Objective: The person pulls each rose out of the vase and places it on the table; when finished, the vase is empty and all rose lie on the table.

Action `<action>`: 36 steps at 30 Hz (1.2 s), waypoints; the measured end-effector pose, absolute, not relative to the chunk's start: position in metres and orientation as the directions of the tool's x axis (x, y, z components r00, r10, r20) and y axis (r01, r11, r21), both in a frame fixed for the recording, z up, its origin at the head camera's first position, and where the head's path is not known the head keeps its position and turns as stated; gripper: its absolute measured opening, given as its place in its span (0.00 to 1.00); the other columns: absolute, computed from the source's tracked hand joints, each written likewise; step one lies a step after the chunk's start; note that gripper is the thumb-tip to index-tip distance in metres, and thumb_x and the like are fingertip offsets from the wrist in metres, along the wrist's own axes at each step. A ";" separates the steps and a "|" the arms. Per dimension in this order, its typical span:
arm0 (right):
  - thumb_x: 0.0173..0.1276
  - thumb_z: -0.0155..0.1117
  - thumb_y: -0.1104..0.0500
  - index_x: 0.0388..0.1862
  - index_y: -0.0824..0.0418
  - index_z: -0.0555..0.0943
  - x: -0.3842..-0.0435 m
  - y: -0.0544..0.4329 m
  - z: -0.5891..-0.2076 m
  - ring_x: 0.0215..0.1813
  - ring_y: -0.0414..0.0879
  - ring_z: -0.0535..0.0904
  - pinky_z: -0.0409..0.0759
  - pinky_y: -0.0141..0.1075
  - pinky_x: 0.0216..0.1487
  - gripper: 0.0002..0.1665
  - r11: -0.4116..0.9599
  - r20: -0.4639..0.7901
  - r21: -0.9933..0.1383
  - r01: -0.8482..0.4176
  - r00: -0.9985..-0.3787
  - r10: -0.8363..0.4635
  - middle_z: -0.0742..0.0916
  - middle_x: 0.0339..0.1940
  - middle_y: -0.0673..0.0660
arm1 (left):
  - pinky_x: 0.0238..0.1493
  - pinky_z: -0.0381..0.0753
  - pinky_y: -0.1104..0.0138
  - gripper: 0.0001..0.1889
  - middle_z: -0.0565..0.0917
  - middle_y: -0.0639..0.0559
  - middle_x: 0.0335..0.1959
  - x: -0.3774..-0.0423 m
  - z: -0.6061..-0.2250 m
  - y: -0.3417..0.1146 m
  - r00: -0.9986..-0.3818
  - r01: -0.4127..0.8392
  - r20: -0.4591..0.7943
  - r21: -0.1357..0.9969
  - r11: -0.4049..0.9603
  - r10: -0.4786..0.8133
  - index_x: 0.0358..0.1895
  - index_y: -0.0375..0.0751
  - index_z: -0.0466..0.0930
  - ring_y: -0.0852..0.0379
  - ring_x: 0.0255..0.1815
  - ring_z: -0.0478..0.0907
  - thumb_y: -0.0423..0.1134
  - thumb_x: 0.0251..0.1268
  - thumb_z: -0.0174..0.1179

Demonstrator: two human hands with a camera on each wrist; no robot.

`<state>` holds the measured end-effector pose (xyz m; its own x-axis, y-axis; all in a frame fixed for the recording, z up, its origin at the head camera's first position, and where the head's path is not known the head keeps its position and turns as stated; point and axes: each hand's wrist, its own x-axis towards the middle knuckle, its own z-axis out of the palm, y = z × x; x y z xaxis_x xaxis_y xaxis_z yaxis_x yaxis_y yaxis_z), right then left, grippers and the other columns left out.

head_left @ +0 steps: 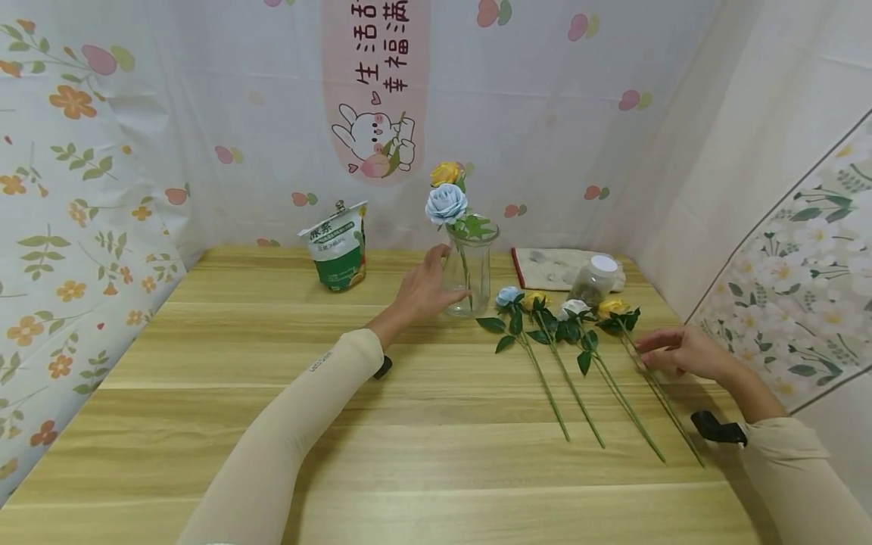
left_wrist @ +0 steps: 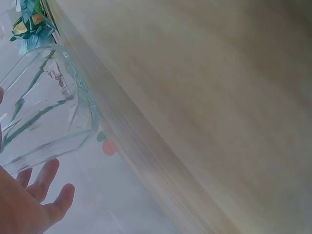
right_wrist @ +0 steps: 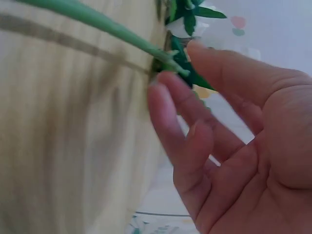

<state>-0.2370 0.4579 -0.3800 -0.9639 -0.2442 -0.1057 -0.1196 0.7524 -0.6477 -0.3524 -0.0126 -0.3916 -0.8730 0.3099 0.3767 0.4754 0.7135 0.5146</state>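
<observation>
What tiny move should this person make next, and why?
Perhaps pinch the rightmost yellow rose by its stem: the right hand is beside it, thumb and fingers parted, and that rose lies on the table, while the vase already holds two.

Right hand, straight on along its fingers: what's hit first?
Probably the green stem of the rightmost yellow rose, right by the fingertips of the right hand; whether they already touch is unclear.

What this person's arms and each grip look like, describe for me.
The left sleeve is cream, with small dark lettering; the right sleeve is cream too, bunched at its end. A black fitting shows by each sleeve end. The left grip and right grip are bare, without gloves.
</observation>
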 end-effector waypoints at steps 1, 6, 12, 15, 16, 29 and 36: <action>0.69 0.66 0.59 0.57 0.75 0.78 -0.237 0.457 -0.378 0.31 0.43 0.82 0.76 0.39 0.23 0.24 0.761 -0.095 -0.636 -0.127 -0.966 -0.241 0.89 0.44 0.63 | 0.24 0.64 0.64 0.47 0.70 0.49 0.67 -0.353 -0.392 -0.013 -0.874 0.474 0.376 0.518 0.712 0.309 0.71 0.44 0.53 0.54 0.22 0.69 0.61 0.57 0.69; 0.69 0.67 0.59 0.57 0.75 0.78 -0.236 0.454 -0.367 0.33 0.41 0.83 0.76 0.39 0.23 0.24 0.783 -0.051 -0.601 -0.161 -0.970 -0.238 0.88 0.48 0.66 | 0.24 0.65 0.64 0.47 0.70 0.49 0.67 -0.353 -0.393 -0.013 -0.877 0.468 0.369 0.517 0.717 0.307 0.71 0.44 0.53 0.54 0.24 0.70 0.61 0.57 0.69; 0.70 0.67 0.58 0.63 0.73 0.75 -0.234 0.445 -0.351 0.42 0.31 0.83 0.82 0.41 0.34 0.28 0.772 -0.021 -0.611 -0.176 -0.971 -0.238 0.86 0.53 0.62 | 0.22 0.64 0.64 0.46 0.70 0.49 0.66 -0.353 -0.393 -0.013 -0.876 0.470 0.375 0.521 0.712 0.304 0.71 0.44 0.53 0.54 0.22 0.69 0.59 0.57 0.69; 0.69 0.67 0.60 0.63 0.73 0.75 -0.233 0.438 -0.344 0.43 0.31 0.83 0.83 0.36 0.37 0.28 0.761 0.024 -0.615 -0.208 -0.969 -0.246 0.87 0.51 0.50 | 0.22 0.64 0.63 0.46 0.70 0.48 0.66 -0.353 -0.393 -0.014 -0.875 0.473 0.378 0.525 0.708 0.304 0.71 0.44 0.53 0.53 0.22 0.68 0.58 0.57 0.70; 0.69 0.68 0.60 0.62 0.74 0.75 -0.232 0.435 -0.342 0.44 0.30 0.83 0.82 0.34 0.38 0.28 0.758 0.041 -0.613 -0.224 -0.967 -0.252 0.87 0.51 0.46 | 0.22 0.64 0.63 0.46 0.70 0.48 0.66 -0.353 -0.393 -0.014 -0.874 0.473 0.378 0.522 0.710 0.305 0.71 0.44 0.53 0.54 0.22 0.69 0.59 0.57 0.70; 0.70 0.66 0.59 0.54 0.69 0.82 -0.231 0.384 -0.325 0.40 0.23 0.79 0.80 0.27 0.37 0.19 0.770 0.170 -0.588 -0.249 -0.968 -0.183 0.87 0.48 0.66 | 0.22 0.63 0.64 0.46 0.71 0.47 0.66 -0.354 -0.394 -0.014 -0.868 0.484 0.383 0.510 0.711 0.316 0.71 0.43 0.53 0.54 0.22 0.68 0.57 0.57 0.70; 0.71 0.66 0.57 0.53 0.68 0.83 -0.236 0.358 -0.321 0.40 0.24 0.80 0.79 0.24 0.39 0.18 0.734 0.197 -0.630 -0.254 -0.966 -0.166 0.86 0.49 0.65 | 0.24 0.65 0.64 0.46 0.73 0.48 0.63 -0.354 -0.393 -0.013 -0.869 0.482 0.377 0.504 0.717 0.320 0.71 0.43 0.53 0.54 0.23 0.69 0.59 0.58 0.69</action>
